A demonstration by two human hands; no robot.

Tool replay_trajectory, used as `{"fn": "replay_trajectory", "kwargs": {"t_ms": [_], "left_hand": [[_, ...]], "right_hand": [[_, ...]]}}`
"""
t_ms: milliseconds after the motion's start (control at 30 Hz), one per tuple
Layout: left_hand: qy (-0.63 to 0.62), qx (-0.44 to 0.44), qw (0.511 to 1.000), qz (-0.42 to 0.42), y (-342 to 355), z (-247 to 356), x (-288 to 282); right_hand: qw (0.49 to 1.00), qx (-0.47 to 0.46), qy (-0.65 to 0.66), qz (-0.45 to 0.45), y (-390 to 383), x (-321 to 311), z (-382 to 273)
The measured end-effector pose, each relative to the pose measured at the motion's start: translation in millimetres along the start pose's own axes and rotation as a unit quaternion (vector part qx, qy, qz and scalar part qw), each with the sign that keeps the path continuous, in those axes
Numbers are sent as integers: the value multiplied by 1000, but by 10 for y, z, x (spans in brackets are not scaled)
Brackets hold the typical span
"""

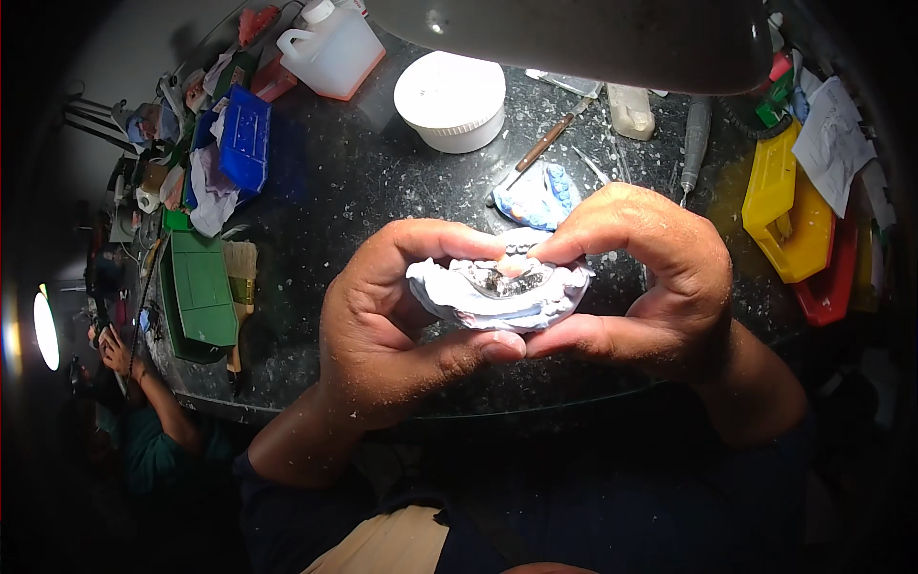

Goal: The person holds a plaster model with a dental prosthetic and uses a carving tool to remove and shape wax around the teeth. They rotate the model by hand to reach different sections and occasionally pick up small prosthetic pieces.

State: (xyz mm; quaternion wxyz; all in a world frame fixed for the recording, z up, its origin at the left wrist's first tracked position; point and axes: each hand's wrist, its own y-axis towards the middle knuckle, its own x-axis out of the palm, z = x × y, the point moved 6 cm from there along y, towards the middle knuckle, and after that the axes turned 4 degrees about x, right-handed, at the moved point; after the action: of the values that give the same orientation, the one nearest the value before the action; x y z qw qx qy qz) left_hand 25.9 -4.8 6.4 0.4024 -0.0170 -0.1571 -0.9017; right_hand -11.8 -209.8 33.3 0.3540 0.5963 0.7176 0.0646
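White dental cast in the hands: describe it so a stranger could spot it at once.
Over the dark bench, find the left hand and right hand close together. The white dental cast is held between them. Its shiny metallic piece sets it apart from the blue dental piece lying on the bench beyond.

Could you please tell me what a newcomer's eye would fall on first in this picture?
Probably the brightly lit white cast in the middle, with its shiny metal piece, held in the left hand and right hand. The round white tub beyond it, near the top, may come next. Then perhaps the blue bin and green bin at the left, and the yellow bin and red bin at the right.
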Motion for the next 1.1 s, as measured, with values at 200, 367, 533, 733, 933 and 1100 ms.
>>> {"fn": "replay_trajectory", "kwargs": {"t_ms": [200,367,533,733,933,1100], "left_hand": [[-21,-23,1000,6,11,-34,8],[-22,-41,999,24,25,-45,-37],[67,-99,992,34,27,-52,-40],[23,-126,991,32,19,-79,-33],[-3,-132,990,42,29,-115,-2],[25,-124,991,49,47,-115,-70]], "right_hand": [[1000,24,1,7,-21,4,18],[999,37,1,-3,-21,67,16],[999,40,8,-19,-29,142,28],[999,36,-3,-23,-15,144,-6],[999,42,-2,-19,-39,128,-6],[992,-44,-122,10,-22,105,-67]]}}
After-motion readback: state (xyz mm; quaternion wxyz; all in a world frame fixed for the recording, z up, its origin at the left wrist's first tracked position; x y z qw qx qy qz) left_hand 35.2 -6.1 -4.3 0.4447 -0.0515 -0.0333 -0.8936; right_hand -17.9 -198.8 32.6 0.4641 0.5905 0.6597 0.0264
